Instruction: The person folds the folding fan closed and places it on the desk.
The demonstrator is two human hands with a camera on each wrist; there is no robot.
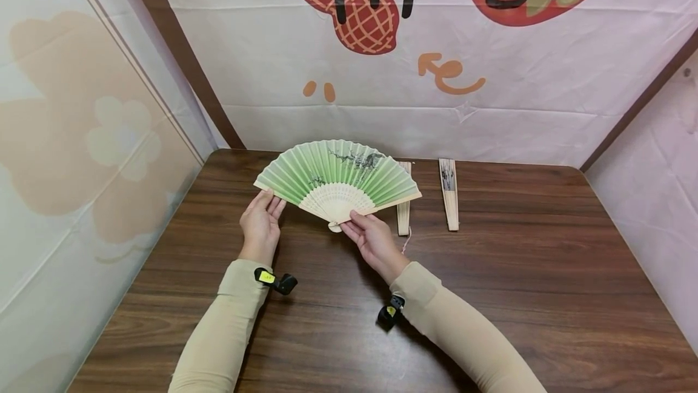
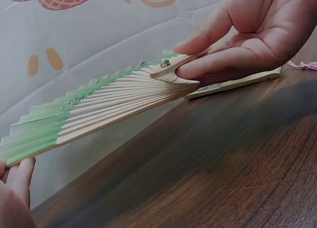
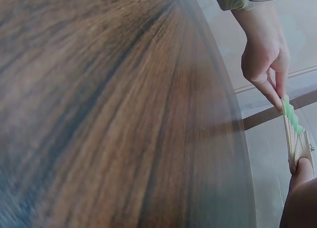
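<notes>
A green folding fan (image 1: 349, 169) is spread wide above the table, with pale ribs and a dark painted branch on its pleats. My left hand (image 1: 260, 223) pinches its left outer edge between thumb and fingers. Near the pivot, my right hand (image 1: 375, 240) grips the base of the ribs, thumb on top and fingers beneath. In the left wrist view the fan's ribs (image 2: 119, 104) appear nearly edge-on, with the right hand (image 2: 262, 35) at the pivot end. The right wrist view shows the left hand (image 3: 267, 60) at the fan's far edge.
Behind the right hand lies a folded fan (image 1: 403, 211) with a pink cord, partly covered by the open one. Another folded fan (image 1: 449, 199) lies farther right. Printed cloth (image 1: 382, 126) hangs along the back of the brown wooden table (image 1: 523, 272).
</notes>
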